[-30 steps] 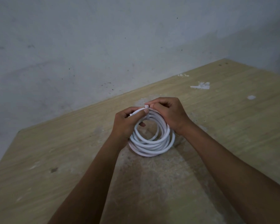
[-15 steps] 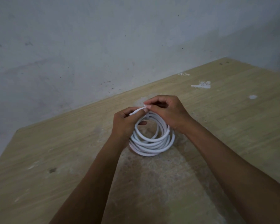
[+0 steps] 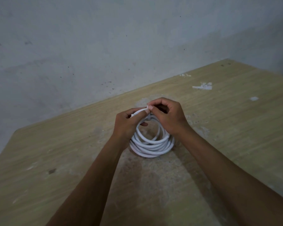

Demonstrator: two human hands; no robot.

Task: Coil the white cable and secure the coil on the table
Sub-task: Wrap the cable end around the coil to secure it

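Head view: a white cable (image 3: 151, 145), wound into a round coil of several stacked loops, stands tilted on a worn wooden table (image 3: 235, 128), its lower turns resting on the scuffed middle of the tabletop and its upper turns raised between the two hands. The left hand (image 3: 127, 123) grips the coil's top left, fingers curled round the strands and thumb laid along the uppermost loop. The right hand (image 3: 168, 117) is curled over the top right; its thumb and forefinger pinch a short white end of the cable just above a narrow white band that wraps the bundled strands, and the fingertips of both hands touch there. White flecks (image 3: 203, 86) mark the table's far right. A grey plastered wall (image 3: 104, 46) rises behind. No brand, label or writing can be read on any surface
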